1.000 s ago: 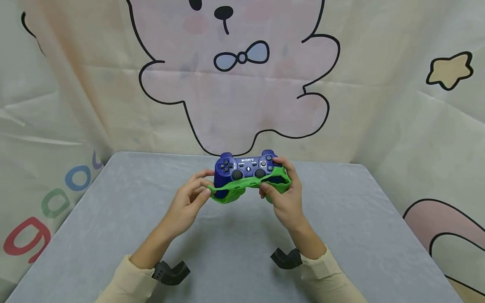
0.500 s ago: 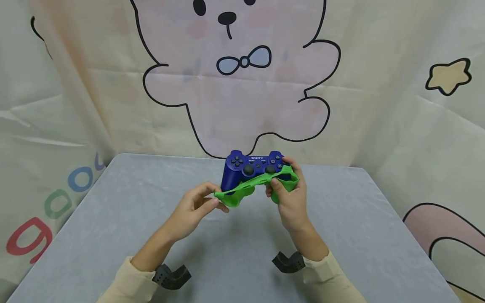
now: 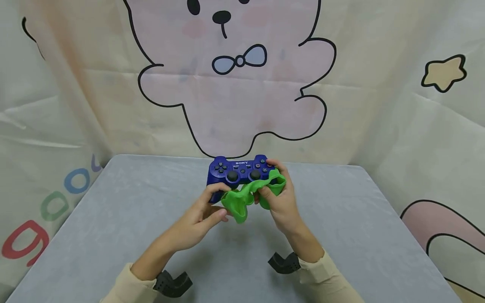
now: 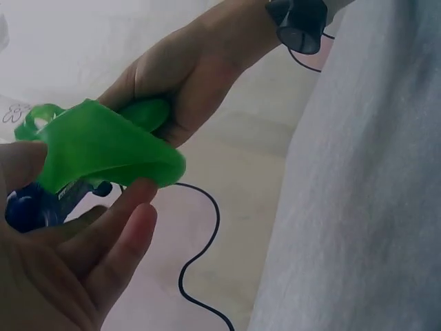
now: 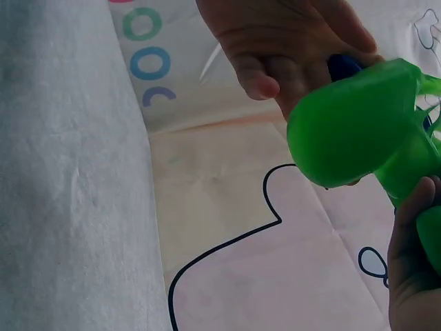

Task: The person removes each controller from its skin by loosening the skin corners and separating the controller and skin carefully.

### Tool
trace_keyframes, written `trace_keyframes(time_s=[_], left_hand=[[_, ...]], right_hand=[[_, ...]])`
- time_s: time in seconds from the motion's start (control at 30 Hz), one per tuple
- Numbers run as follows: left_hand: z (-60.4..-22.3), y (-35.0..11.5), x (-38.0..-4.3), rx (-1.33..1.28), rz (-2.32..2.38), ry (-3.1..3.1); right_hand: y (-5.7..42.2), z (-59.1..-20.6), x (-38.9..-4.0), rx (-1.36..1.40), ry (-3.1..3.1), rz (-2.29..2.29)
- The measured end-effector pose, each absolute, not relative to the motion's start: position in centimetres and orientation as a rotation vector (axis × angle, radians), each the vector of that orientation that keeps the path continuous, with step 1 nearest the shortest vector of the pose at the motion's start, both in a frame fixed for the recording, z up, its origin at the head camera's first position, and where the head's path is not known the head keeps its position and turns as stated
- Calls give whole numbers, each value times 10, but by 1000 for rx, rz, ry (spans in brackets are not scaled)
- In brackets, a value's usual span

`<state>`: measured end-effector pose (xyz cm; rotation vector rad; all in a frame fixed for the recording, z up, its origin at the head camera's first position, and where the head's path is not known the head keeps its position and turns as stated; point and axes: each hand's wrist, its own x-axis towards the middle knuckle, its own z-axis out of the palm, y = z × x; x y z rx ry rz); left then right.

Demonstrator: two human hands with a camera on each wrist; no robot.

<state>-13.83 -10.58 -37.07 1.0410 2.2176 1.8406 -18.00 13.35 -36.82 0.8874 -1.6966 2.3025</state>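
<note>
A blue game controller (image 3: 242, 168) with SONY lettering is held up over the table in the head view. Its right side sits in a bright green, soft silicone cover (image 3: 236, 206). The cover's left half hangs off in front of the controller, leaving the blue left handle (image 3: 215, 196) bare. My right hand (image 3: 282, 202) grips the covered right side, thumb in front and index finger along the top. My left hand (image 3: 195, 223) has its index finger across the left handle. Its other fingers (image 4: 131, 224) extend fairly straight by the green cover in the left wrist view.
A grey cloth-covered table (image 3: 322, 202) lies below the hands. Behind it hangs a curtain (image 3: 242, 105) printed with a cartoon bear. Black wrist mounts (image 3: 173, 284) jut inward from both cream sleeves (image 3: 329, 277).
The cover's left half has come off the controller's left handle and flopped forward. My left hand has shifted from the cover's left edge to beside the bare handle. My right hand keeps its grip.
</note>
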Motion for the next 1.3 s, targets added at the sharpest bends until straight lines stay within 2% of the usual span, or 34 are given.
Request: trace_keyframes(time_s=[0.23, 0.43, 0.77, 1.07, 1.3], left_hand=[[-369, -106, -139, 806, 2052, 2358], [-370, -105, -141, 635, 2241, 2185], [-367, -109, -140, 755, 2211, 2184], [-362, -116, -140, 723, 2208, 2118], [-362, -114, -139, 605, 2356, 2108]], right_hand=[[129, -369, -176, 927, -1761, 2300], [126, -368, -173, 950, -1869, 2247], [129, -365, -171, 1005, -1951, 2226], [130, -366, -171, 1111, -1931, 2261], [125, -366, -169, 961, -2002, 2213]])
